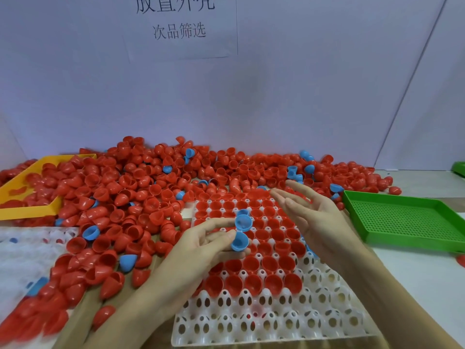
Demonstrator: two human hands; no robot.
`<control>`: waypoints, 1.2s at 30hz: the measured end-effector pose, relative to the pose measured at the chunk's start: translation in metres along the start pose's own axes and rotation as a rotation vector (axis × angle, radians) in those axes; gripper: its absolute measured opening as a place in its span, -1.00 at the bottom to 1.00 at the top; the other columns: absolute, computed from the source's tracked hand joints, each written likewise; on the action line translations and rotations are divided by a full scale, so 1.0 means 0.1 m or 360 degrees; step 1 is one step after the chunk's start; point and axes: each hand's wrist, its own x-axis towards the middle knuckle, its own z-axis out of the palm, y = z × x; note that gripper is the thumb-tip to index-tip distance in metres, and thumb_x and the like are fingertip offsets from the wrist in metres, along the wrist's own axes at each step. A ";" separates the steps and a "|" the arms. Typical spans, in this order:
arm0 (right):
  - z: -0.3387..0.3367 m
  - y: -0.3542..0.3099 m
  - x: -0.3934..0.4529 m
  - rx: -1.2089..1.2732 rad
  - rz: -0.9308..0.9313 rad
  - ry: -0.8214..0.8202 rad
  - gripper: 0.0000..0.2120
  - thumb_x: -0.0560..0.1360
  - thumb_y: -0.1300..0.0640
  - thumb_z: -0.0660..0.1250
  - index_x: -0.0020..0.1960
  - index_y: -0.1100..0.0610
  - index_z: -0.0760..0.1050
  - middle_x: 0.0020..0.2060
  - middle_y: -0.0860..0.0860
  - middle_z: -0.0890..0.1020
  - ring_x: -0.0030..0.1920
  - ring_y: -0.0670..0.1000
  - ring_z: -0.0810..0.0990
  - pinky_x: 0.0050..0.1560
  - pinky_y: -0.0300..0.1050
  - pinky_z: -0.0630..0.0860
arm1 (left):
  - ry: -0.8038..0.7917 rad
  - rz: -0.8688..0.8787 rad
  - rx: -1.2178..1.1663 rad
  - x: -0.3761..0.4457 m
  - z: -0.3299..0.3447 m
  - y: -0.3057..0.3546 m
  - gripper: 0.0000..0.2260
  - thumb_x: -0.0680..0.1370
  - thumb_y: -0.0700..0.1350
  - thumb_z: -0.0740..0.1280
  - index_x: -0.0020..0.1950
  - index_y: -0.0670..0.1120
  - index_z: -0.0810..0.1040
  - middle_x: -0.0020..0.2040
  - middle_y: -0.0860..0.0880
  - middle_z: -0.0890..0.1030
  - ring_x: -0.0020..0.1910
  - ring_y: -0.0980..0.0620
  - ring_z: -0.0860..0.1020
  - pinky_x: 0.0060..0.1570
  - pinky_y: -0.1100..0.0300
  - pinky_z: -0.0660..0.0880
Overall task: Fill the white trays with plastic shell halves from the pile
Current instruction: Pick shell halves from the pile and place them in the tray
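A white tray [276, 321] with egg-shaped pockets lies in front of me; red shell halves fill most of its far rows, and the near rows hold none. Behind and left of it spreads a big pile of red shell halves [141, 192] with a few blue ones mixed in. My left hand [201, 245] hovers over the tray and pinches a blue shell half [240, 242] at its fingertips. A second blue shell half [243, 222] sits just above the first, touching my forefinger. My right hand [312, 215] floats over the tray's right side, palm up, fingers straight, holding nothing.
A green perforated tray [402, 217] sits at the right. A yellow tray [27, 210] lies at the far left, partly buried in shells. Another white tray [22, 250] shows blurred at the left edge. A wall with a paper sign stands behind the pile.
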 end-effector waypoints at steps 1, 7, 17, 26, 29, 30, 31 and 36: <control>-0.02 0.01 0.00 0.0006 -0.0001 -0.0031 -0.53 0.55 0.29 0.43 0.44 0.18 0.49 0.27 0.15 0.69 0.29 0.09 0.68 0.33 -0.08 0.57 | -0.0004 0.0004 -0.0006 0.00 0.00 0.00 -0.75 0.67 -0.07 0.36 0.35 -0.04 0.59 0.12 -0.14 0.75 0.15 -0.11 0.72 0.25 0.17 0.59; -0.05 -0.01 -0.02 -0.0334 -0.0098 -0.0157 -0.79 0.66 0.26 0.33 0.25 0.16 0.65 0.14 0.18 0.73 0.14 0.15 0.74 0.13 -0.12 0.67 | 0.0004 0.0027 0.0024 -0.01 0.02 -0.01 -0.76 0.68 -0.06 0.35 0.34 0.00 0.63 0.12 -0.11 0.75 0.16 -0.08 0.72 0.23 0.25 0.58; 0.12 0.14 -0.26 -0.1028 -0.0403 -0.0608 -0.70 0.55 0.15 0.53 0.23 -0.08 0.64 0.14 -0.04 0.71 0.02 0.06 0.74 0.00 -0.10 0.69 | 0.0018 0.0122 0.0156 -0.02 0.02 0.02 -0.74 0.69 0.08 0.29 0.21 0.03 0.73 0.19 -0.03 0.73 0.21 0.00 0.69 0.30 0.14 0.58; 0.07 0.09 -0.31 -0.1046 -0.0321 -0.0510 -0.80 0.65 -0.05 0.33 0.01 0.01 0.68 -0.20 -0.01 0.72 -0.22 -0.07 0.69 -0.16 -0.24 0.58 | 0.0043 0.0193 0.0158 -0.02 0.00 0.06 -0.80 0.59 -0.09 0.45 0.20 0.09 0.68 0.03 -0.14 0.73 -0.12 -0.07 0.71 -0.14 0.25 0.60; 0.10 0.07 -0.34 -0.1035 -0.0264 -0.0519 -0.69 0.68 -0.08 0.25 -0.11 0.02 0.65 -0.34 -0.03 0.68 -0.35 -0.09 0.64 -0.28 -0.26 0.52 | -0.0023 0.0160 0.0158 -0.02 0.00 0.06 -0.73 0.59 -0.05 0.46 0.29 0.12 0.64 0.06 -0.14 0.73 -0.09 -0.13 0.72 -0.15 0.21 0.61; 0.11 0.08 -0.35 -0.1042 -0.0257 -0.0525 -0.68 0.68 -0.08 0.25 -0.12 0.03 0.65 -0.36 -0.05 0.66 -0.37 -0.09 0.63 -0.30 -0.27 0.51 | -0.0030 0.0164 0.0196 -0.02 -0.01 0.06 -0.71 0.58 -0.04 0.48 0.30 0.12 0.63 0.08 -0.12 0.73 -0.06 -0.14 0.74 -0.11 0.21 0.62; 0.11 0.08 -0.35 -0.1049 -0.0248 -0.0532 -0.67 0.68 -0.09 0.25 -0.10 0.05 0.65 -0.37 -0.06 0.65 -0.37 -0.10 0.62 -0.30 -0.28 0.50 | -0.0023 0.0171 0.0234 -0.03 -0.01 0.06 -0.70 0.57 -0.03 0.50 0.30 0.11 0.64 0.10 -0.10 0.72 -0.05 -0.14 0.74 -0.08 0.21 0.63; 0.11 0.11 -0.35 -0.1047 -0.0263 -0.0497 -0.73 0.66 -0.10 0.29 -0.02 0.02 0.69 -0.31 0.03 0.69 -0.37 -0.10 0.59 -0.28 -0.24 0.50 | -0.0003 0.0158 0.0132 -0.02 0.01 0.04 -0.81 0.59 -0.04 0.48 0.19 -0.02 0.70 0.13 -0.12 0.72 -0.02 -0.18 0.74 -0.07 0.18 0.63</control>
